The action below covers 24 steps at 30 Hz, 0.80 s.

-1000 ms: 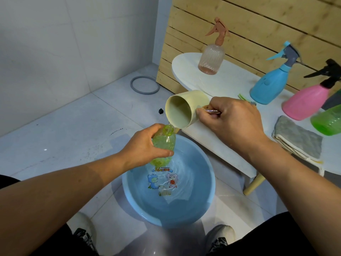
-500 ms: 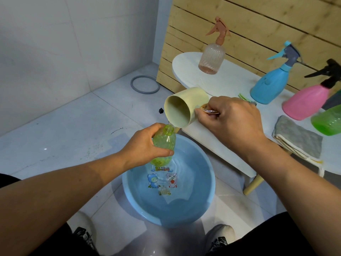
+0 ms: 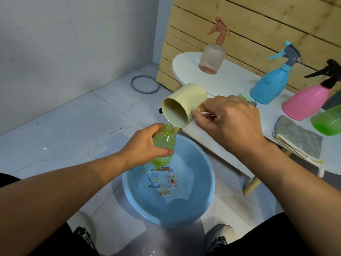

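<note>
- The step in hand, as I judge it, is filling the small green bottle (image 3: 164, 145) from the pale yellow cup (image 3: 181, 108) over the blue basin (image 3: 199, 191) on the floor.
- To do it well, keep the cup's lower lip right above the bottle's narrow mouth and tip slowly, so the thin stream of water (image 3: 169, 124) goes in rather than down the side (the mouth is far smaller than the cup's rim, so a quick tilt would likely overshoot).
- Hold the bottle upright and steady, with both vessels over the basin so any spill lands there and not on the tiles.
- Ease the cup back before the neck fills. I cannot read the water level through the green wall.
- Left grip (image 3: 145, 145): fingers and thumb are curled round the bottle's body, leaving the neck free.
- Right grip (image 3: 230, 124): closed tight on the cup's handle side. The cup lies nearly on its side, and the handle is mostly hidden under the fingers.
- The bottle hangs in the air above the basin's far rim, just in front of the white counter (image 3: 230, 80), with its mouth just under the cup's lip.
</note>
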### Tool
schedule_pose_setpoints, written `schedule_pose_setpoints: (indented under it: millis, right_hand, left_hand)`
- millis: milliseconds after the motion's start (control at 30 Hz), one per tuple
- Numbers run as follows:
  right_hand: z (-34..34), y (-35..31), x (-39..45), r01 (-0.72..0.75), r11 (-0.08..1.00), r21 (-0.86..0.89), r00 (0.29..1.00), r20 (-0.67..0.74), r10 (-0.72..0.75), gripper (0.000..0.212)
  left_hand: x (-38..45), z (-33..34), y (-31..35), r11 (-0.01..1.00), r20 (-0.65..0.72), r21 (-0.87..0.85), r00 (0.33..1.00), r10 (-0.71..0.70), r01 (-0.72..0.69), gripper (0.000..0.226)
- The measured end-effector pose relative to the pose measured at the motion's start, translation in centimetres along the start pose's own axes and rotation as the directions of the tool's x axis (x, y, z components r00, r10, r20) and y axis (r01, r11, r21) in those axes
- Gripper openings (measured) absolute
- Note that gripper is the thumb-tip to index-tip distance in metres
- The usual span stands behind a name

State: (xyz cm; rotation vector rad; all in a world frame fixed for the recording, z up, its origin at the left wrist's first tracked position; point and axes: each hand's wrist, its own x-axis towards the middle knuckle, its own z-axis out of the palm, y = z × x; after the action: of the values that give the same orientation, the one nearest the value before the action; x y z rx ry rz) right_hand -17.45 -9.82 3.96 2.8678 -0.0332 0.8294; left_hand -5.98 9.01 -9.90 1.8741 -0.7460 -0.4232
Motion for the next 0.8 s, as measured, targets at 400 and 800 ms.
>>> schedule_pose_setpoints:
  millis: [400, 800]
  right_hand:
    - [-0.1, 0.0, -0.1, 0.072, 0.996, -0.044, 0.997, 0.006, -0.072, 0.040]
    - [1.7, 1.2, 0.8, -0.522, 0.788, 0.326, 0.838, 0.368, 0.403, 0.047]
  left_hand:
    - [0.1, 0.0, 0.0, 0.999, -0.009, 0.022, 0.999, -0.031, 0.031, 0.077]
    - [0.4, -0.1, -0.4, 0.998, -0.019, -0.031, 0.998, -0.061, 0.060, 0.074]
